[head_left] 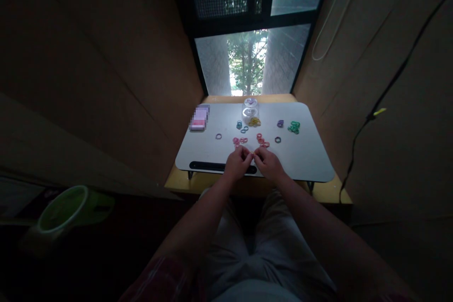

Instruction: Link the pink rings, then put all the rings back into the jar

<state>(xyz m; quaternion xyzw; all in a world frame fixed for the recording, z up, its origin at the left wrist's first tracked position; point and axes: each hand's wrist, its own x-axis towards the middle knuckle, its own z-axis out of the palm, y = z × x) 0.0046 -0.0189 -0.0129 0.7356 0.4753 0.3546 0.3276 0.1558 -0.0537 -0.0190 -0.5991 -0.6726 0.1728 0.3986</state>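
Note:
My left hand [239, 161] and my right hand [268, 162] meet above the front edge of the white table, both with fingers pinched. Between the fingertips shows a bit of a small orange hair tie [252, 153], mostly hidden. Just beyond my hands lie pink hair ties [236, 141] on the left and red-orange hair ties [261, 140] on the right. Farther back are teal hair ties [244, 129] and a yellow pile of hair ties [254, 122]. Purple hair ties [280, 123] and green hair ties [294, 127] form groups at the right.
A clear rounded container [250, 109] stands at the back of the white folding table [311, 160]. A blurred-out phone-like object [200, 117] lies at the left. Single rings lie at left [218, 136] and right [278, 140]. A black slot [207, 166] runs along the front.

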